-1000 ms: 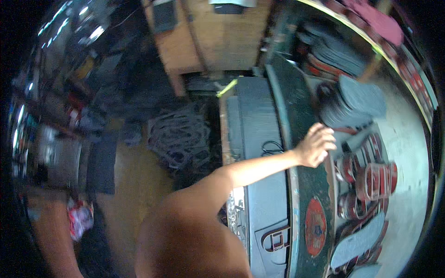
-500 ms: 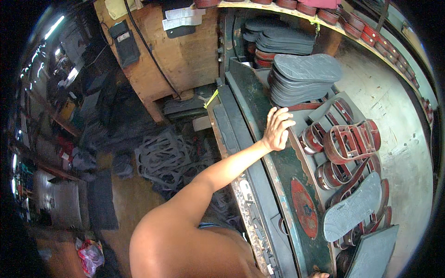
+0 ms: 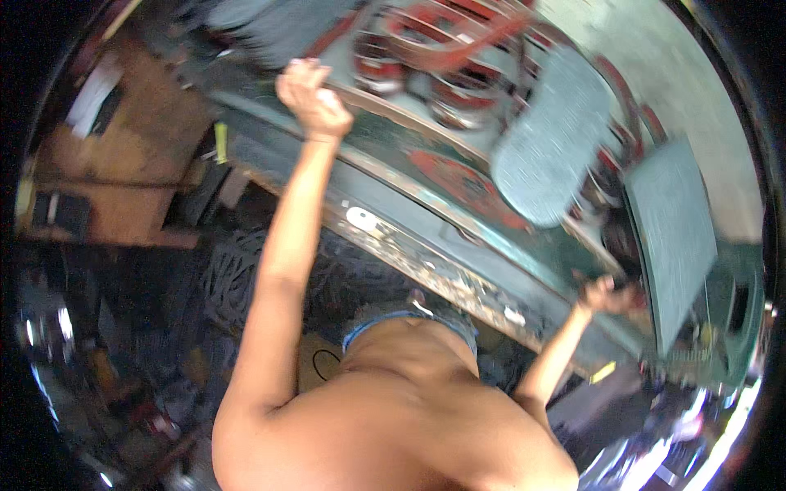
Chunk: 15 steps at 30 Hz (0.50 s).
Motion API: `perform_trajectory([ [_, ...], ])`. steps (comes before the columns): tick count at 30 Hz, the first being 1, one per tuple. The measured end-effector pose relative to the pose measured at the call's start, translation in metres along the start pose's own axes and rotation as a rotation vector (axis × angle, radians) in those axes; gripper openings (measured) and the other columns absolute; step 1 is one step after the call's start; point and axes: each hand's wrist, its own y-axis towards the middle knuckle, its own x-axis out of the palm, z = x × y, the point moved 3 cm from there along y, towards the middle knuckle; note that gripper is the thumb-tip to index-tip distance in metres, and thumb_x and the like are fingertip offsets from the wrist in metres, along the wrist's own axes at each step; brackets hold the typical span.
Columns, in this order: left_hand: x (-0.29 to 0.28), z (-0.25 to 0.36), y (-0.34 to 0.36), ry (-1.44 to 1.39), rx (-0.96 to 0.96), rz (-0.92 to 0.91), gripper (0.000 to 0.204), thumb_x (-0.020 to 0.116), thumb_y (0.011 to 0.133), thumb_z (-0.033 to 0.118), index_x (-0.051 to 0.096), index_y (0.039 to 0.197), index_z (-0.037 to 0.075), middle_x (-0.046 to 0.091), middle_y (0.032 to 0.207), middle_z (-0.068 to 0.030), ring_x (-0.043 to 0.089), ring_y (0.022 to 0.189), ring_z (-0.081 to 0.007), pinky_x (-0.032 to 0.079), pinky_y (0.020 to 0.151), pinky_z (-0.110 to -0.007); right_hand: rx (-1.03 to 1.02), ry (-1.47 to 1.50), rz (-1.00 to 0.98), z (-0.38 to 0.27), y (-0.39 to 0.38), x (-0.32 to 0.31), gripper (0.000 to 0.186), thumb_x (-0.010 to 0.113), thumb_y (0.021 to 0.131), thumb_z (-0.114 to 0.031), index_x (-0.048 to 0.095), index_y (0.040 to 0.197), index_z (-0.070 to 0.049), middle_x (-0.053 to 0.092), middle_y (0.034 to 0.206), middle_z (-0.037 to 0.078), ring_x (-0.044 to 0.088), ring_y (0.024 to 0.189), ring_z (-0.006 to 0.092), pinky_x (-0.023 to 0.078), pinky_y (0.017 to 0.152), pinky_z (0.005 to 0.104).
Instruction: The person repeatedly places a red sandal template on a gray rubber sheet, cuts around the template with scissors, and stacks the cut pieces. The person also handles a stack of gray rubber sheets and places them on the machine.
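Observation:
My left hand hovers over the near edge of the green machine bed, fingers loosely bent and apart, with nothing seen in them. Close to it lie red-rimmed, shoe-sole-shaped cutting dies. My right hand is at the near right, beside the lower edge of a thick grey slab. Motion blurs its fingers, and whether they touch the slab cannot be made out. A grey sole-shaped piece rests across the dies between my hands.
Grey sole pieces are stacked at the far left. A long ledge with worn paint runs along the machine's front, near my body. A wooden cabinet stands to the left. Grey cut-out scraps lie on the floor.
My view has swung right, so the scene shifts left and turns. My right hand, barely visible at the lower edge before, now shows fully beside the slab. My left hand stays near the machine's edge.

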Motion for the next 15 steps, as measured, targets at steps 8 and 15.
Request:
perform_trajectory([
  [8, -0.014, 0.018, 0.010, 0.063, 0.022, 0.013, 0.034, 0.038, 0.097, 0.023, 0.057, 0.122, 0.008, 0.057, 0.133, -0.0124, 0.046, 0.137, -0.0344, 0.021, 0.118, -0.057, 0.207, 0.197, 0.023, -0.050, 0.071, -0.029, 0.059, 0.051, 0.101, -0.050, 0.057, 0.136, -0.003, 0.053, 0.145, 0.020, 0.041, 0.140, 0.0435, 0.015, 0.119, 0.0634],
  [15, -0.035, 0.030, 0.022, 0.082, 0.056, -0.065, 0.035, 0.044, 0.097, 0.015, 0.055, 0.129, 0.006, 0.054, 0.140, -0.0162, 0.043, 0.140, -0.0376, 0.026, 0.118, -0.056, 0.590, 0.511, -0.038, -0.094, 0.074, -0.080, 0.035, 0.063, 0.095, -0.010, 0.060, 0.129, -0.001, 0.056, 0.140, 0.019, 0.044, 0.139, 0.0348, 0.025, 0.121, 0.0512],
])
